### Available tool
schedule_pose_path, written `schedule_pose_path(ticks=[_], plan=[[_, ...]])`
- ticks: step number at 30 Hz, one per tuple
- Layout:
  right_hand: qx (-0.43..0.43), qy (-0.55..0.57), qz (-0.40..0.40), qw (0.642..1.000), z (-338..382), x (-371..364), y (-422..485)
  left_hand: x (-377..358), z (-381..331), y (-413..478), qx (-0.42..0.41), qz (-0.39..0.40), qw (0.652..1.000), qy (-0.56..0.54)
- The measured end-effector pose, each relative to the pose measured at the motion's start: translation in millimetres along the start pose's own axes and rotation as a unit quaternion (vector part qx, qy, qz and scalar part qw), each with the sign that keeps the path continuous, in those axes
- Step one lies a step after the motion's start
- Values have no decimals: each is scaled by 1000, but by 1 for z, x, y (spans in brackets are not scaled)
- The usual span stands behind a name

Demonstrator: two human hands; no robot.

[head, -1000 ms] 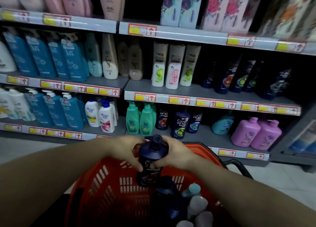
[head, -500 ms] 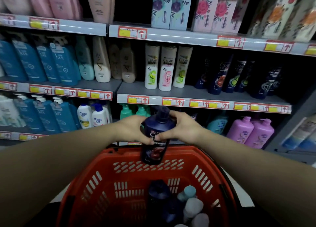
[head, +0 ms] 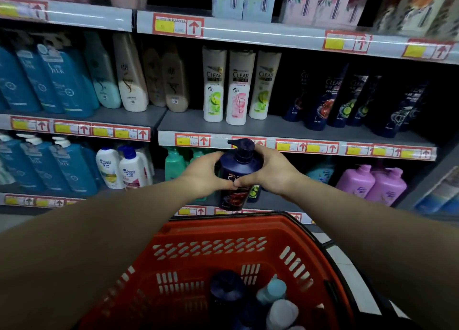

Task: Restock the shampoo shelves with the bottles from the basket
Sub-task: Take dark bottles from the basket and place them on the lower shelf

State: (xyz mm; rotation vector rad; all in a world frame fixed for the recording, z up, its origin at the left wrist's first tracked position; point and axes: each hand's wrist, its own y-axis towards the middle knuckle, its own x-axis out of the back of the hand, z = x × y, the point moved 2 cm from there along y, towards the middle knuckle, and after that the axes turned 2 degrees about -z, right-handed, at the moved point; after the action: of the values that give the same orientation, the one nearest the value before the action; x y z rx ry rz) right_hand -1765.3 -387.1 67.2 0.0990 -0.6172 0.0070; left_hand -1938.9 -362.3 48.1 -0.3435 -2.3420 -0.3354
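A dark blue pump bottle (head: 237,170) is held upright between both hands, above the far rim of the red basket (head: 213,230) and in front of the lowest shelf. My left hand (head: 203,174) grips its left side and my right hand (head: 273,171) its right side, thumbs meeting on the label. Inside the basket stand more bottles: a dark blue one (head: 227,288), a teal-capped one (head: 272,291) and a white-capped one (head: 282,313). Similar dark bottles (head: 330,103) stand on the middle shelf at the right.
White bottles (head: 238,88) stand mid-shelf, blue bottles (head: 49,81) and beige ones at the left. The low shelf holds green pump bottles (head: 175,163), white ones (head: 121,169) and purple ones (head: 372,186). Boxed goods fill the top shelf. Tiled floor shows at the right.
Both hands have lifted the dark blue pump bottle out of the basket and carried it up and forward toward the shelves. The view has moved closer to the shelving.
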Motion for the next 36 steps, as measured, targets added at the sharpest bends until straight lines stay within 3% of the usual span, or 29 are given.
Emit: schedule_pose_path(ticks=[8, 14, 22, 36], plan=[[-10, -28, 2, 1000, -52, -26, 46, -46, 51, 41, 23, -40, 998, -51], [-11, -39, 1, 999, -90, -52, 85, -71, 95, 79, 49, -49, 998, -8], [-3, -69, -5, 998, -128, -86, 123, -116, 143, 102, 98, -85, 988, -84], [-36, -117, 26, 992, -147, -102, 157, -137, 155, 110, 117, -67, 982, -133]])
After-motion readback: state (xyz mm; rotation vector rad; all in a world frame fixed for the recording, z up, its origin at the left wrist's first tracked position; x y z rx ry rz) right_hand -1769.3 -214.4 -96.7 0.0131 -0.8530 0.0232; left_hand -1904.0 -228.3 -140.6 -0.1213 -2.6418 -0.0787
